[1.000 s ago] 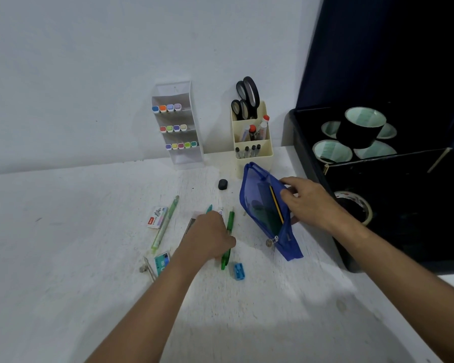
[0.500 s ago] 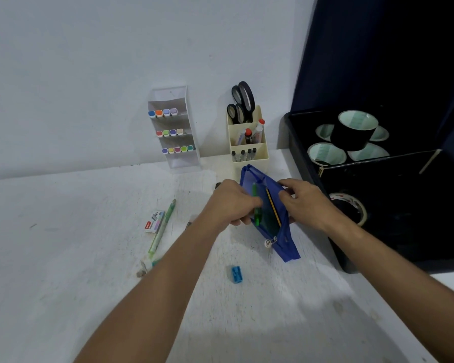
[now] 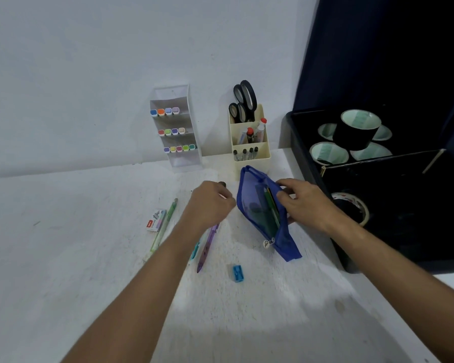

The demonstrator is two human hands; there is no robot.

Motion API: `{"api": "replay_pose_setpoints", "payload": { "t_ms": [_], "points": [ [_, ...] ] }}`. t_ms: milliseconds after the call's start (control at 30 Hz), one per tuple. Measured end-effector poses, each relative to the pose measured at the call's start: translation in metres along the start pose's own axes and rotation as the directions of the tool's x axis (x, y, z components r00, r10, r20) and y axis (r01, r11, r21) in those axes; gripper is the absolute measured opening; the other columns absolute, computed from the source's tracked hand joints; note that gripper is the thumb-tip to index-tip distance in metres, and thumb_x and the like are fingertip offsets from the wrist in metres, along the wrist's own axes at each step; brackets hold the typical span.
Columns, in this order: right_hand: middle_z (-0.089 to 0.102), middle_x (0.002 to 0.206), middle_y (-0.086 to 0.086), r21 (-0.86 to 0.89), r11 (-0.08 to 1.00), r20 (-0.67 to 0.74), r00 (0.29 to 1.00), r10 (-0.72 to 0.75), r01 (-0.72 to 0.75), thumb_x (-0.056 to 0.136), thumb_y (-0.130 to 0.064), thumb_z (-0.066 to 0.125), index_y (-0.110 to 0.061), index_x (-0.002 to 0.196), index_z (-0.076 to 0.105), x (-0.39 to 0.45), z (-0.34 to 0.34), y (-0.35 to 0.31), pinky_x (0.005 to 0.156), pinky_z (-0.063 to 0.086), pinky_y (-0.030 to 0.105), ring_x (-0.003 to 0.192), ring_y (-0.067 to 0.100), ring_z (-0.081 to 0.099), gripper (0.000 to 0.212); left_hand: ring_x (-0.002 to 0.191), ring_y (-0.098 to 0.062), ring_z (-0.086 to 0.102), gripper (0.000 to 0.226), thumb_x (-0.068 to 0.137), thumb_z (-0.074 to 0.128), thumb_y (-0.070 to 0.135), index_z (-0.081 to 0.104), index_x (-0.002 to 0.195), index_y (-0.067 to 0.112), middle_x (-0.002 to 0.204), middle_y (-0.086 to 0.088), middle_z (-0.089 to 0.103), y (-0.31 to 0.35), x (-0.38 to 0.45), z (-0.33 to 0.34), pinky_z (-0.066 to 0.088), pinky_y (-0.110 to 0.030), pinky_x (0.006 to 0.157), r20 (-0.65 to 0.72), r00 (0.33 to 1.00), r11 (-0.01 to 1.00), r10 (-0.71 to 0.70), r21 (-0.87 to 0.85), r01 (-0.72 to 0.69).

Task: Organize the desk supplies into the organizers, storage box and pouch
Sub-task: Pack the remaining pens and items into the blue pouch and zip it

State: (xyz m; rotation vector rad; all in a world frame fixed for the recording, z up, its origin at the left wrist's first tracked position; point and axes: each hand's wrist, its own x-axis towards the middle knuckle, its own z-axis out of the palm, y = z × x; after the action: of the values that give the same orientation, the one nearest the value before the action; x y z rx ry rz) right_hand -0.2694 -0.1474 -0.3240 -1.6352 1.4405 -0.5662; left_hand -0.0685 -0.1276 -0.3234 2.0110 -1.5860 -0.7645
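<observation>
Since half a second ago the left hand (image 3: 210, 203) has drawn back out of the blue pouch (image 3: 262, 213), leaving the green pen (image 3: 271, 208) inside beside a yellow pencil. That hand now hovers just left of the pouch with fingers loosely curled and nothing visibly held. The right hand (image 3: 303, 203) pinches the pouch's far edge, holding its mouth open; the zipper pull hangs at the near end.

Below the left hand on the white counter (image 3: 63, 258) lie a purple pen (image 3: 207, 247) and a teal item partly hidden under the forearm. Nearer the camera, between the two forearms, sits a blue sharpener (image 3: 238, 273). Left of the left hand lie a light green pen (image 3: 165, 226) and a small staples box (image 3: 156, 222) with a red label too small to read.

Beyond the left hand a clear tiered organizer (image 3: 176, 132) holds three rows of coloured markers. Beyond the right hand a cream organizer (image 3: 249, 142) holds black-handled scissors at the back, glue-like tubes in the middle and dark-capped pens in front. Right of the right hand an open dark storage box (image 3: 378, 195) contains several tape rolls.
</observation>
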Motion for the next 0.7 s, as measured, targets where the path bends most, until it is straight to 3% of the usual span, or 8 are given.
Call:
{"api": "replay_pose_setpoints", "payload": {
  "t_ms": [133, 267, 367, 467, 533, 700],
  "points": [
    [0.059, 0.114, 0.003, 0.001, 1.000, 0.031, 0.999, 0.011, -0.011, 0.096, -0.026, 0.050, -0.021, 0.132, 0.052, 0.001, 0.002, 0.000, 0.060, 0.061, 0.031, 0.081, 0.023, 0.070, 0.036, 0.086, -0.017, 0.065, 0.020, 0.082, 0.067, 0.028, 0.069, 0.100, 0.019, 0.108, -0.001, 0.067, -0.026, 0.004, -0.013, 0.054, -0.032, 0.081, -0.012, 0.993, 0.986, -0.114, 0.123, 0.114],
    [0.058, 0.116, 0.003, -0.017, 1.000, 0.050, 0.999, 0.012, -0.012, 0.096, -0.028, 0.051, -0.022, 0.133, 0.051, 0.002, 0.003, 0.000, 0.059, 0.061, 0.031, 0.084, 0.023, 0.069, 0.037, 0.074, -0.022, 0.069, 0.022, 0.080, 0.071, 0.024, 0.071, 0.094, 0.007, 0.094, -0.010, 0.071, -0.035, -0.002, -0.014, 0.059, -0.032, 0.075, 0.097, 0.976, 0.958, -0.193, 0.235, 0.166],
    [0.058, 0.116, 0.003, -0.033, 0.999, 0.045, 0.999, 0.011, -0.010, 0.098, -0.027, 0.047, -0.021, 0.134, 0.051, 0.001, 0.004, 0.000, 0.060, 0.061, 0.031, 0.084, 0.023, 0.068, 0.037, 0.060, -0.021, 0.066, 0.024, 0.077, 0.072, 0.022, 0.068, 0.089, 0.001, 0.080, -0.014, 0.071, -0.039, -0.008, -0.006, 0.056, -0.029, 0.064, 0.164, 0.964, 0.944, -0.208, 0.293, 0.154],
    [0.061, 0.111, 0.004, -0.039, 0.999, 0.020, 1.000, 0.011, -0.010, 0.099, -0.025, 0.043, -0.019, 0.128, 0.055, 0.000, 0.003, 0.000, 0.062, 0.062, 0.035, 0.080, 0.024, 0.070, 0.032, 0.067, -0.022, 0.067, 0.022, 0.072, 0.071, 0.025, 0.061, 0.079, 0.007, 0.072, -0.009, 0.066, -0.041, -0.012, 0.002, 0.059, -0.036, 0.071, 0.169, 0.968, 0.926, -0.183, 0.362, 0.112],
    [0.064, 0.102, 0.006, -0.044, 0.999, -0.002, 1.000, 0.003, -0.003, 0.098, -0.021, 0.041, -0.017, 0.118, 0.059, -0.001, 0.002, -0.002, 0.063, 0.061, 0.040, 0.077, 0.026, 0.070, 0.027, 0.067, -0.021, 0.065, 0.019, 0.071, 0.070, 0.022, 0.055, 0.075, 0.011, 0.069, -0.004, 0.062, -0.041, -0.013, 0.004, 0.057, -0.032, 0.067, 0.151, 0.975, 0.911, -0.162, 0.402, 0.090],
    [0.064, 0.101, 0.007, -0.098, 0.995, -0.043, 0.999, -0.017, 0.013, 0.098, -0.018, 0.040, -0.013, 0.117, 0.060, -0.002, 0.001, -0.005, 0.056, 0.059, 0.030, 0.080, 0.025, 0.067, 0.027, 0.073, -0.018, 0.063, 0.015, 0.077, 0.066, 0.015, 0.059, 0.090, 0.013, 0.081, -0.002, 0.062, -0.040, -0.013, 0.006, 0.055, -0.030, 0.069, 0.165, 0.975, 0.880, -0.148, 0.472, 0.053]
  ]
}}
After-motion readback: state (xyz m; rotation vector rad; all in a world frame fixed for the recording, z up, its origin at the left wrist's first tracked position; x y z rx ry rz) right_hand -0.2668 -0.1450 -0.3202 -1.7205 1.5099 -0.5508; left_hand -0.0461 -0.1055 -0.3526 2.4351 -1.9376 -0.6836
